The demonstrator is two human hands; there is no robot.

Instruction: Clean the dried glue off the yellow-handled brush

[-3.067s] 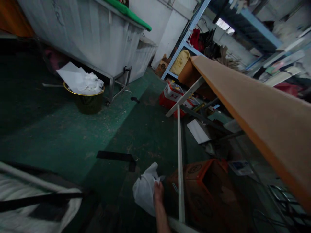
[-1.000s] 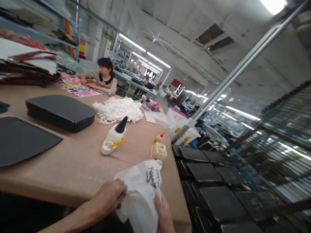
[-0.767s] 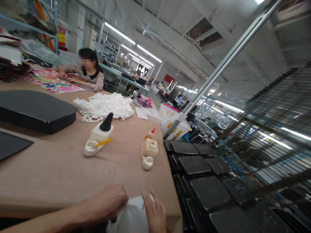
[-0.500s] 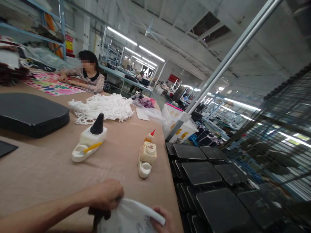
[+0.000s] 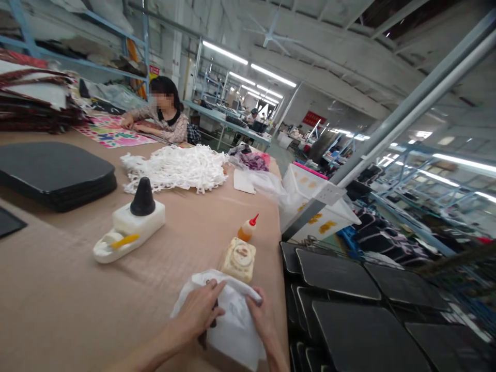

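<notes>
A white plastic bag (image 5: 232, 325) lies on the brown table (image 5: 58, 289) near its front right corner. My left hand (image 5: 199, 312) rests on the bag's left side with fingers curled, pinching its upper edge. My right hand (image 5: 259, 318) grips the bag's right edge. Just beyond the bag stands a small cream glue bottle with an orange tip (image 5: 242, 253). A larger white glue bottle with a black cone cap (image 5: 132, 219) lies further left.
A pile of white cord loops (image 5: 178, 168) and stacked black sheets (image 5: 54, 173) lie on the table. A person (image 5: 165, 116) sits at the far end over coloured paper. Racks of black boards (image 5: 341, 279) stand right of the table, beside a slanted metal post (image 5: 387, 134).
From the floor by a box, the bag has come up to the table. In the last second both hands lifted it from below the table edge and set it down in front of the small glue bottle.
</notes>
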